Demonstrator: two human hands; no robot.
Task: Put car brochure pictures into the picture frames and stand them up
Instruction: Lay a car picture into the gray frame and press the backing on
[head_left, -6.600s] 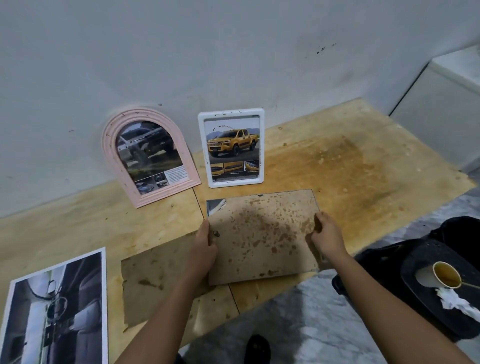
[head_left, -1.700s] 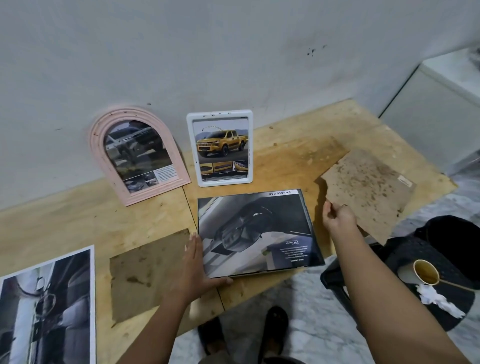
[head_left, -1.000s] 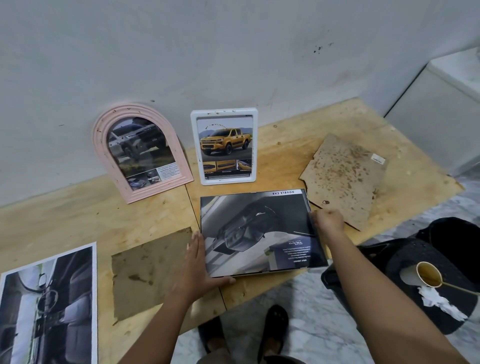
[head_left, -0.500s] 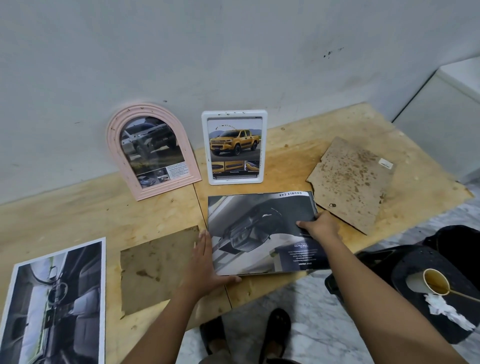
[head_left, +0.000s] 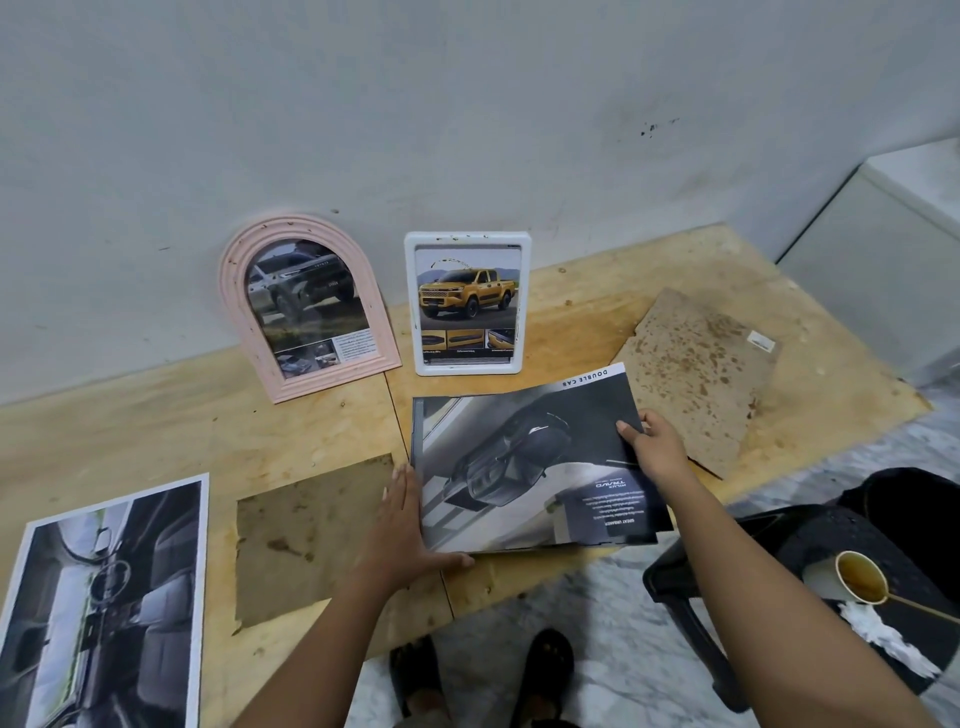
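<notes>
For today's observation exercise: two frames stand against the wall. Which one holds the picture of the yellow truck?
The white rectangular frame, on the right of the pair. The pink arched frame beside it holds a picture of a silver-grey vehicle.

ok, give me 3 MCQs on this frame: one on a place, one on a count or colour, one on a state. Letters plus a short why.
1. Where does the spotted backing board lie?
A. right of the brochure page
B. under the pink arched frame
C. on the black chair

2. How many frames stand against the wall?
A. one
B. two
C. four

3. What state is the right edge of the brochure page in?
A. flat under the board
B. rolled into a tube
C. lifted by the right hand

Answers:
1 A: it rests on the plywood beyond the right hand.
2 B: the pink arched frame and the white frame.
3 C: the right hand pinches that edge, while the left hand presses flat at the page's left side.
</notes>
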